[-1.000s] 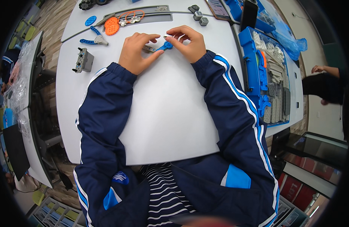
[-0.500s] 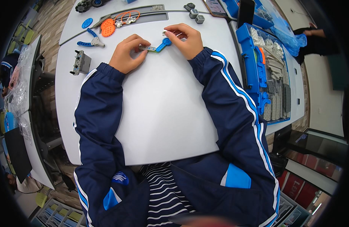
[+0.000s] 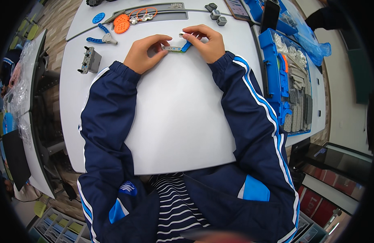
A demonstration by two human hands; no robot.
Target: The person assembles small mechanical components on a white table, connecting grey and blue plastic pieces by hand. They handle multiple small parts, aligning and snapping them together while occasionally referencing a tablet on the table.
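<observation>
Both hands have slid slightly toward the desk's (image 3: pixel 73 133) far edge since the earlier frame. Left hand (image 3: pixel 144 54), fingers curled, pinches a grey perforated strip (image 3: pixel 171 49) by its left end; right hand (image 3: pixel 205 40) pinches its blue end (image 3: pixel 186 47), knuckles arched, just above the desk's far middle.

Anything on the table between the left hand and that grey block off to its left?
In the head view, nothing lies between the left hand and the grey block: only bare white table. The blue pliers sit farther back.

White table (image 3: pixel 174 117); blue pliers (image 3: pixel 101 39), orange gears (image 3: pixel 122 23), grey block (image 3: pixel 89 60), blue parts tray (image 3: pixel 290 81)
</observation>
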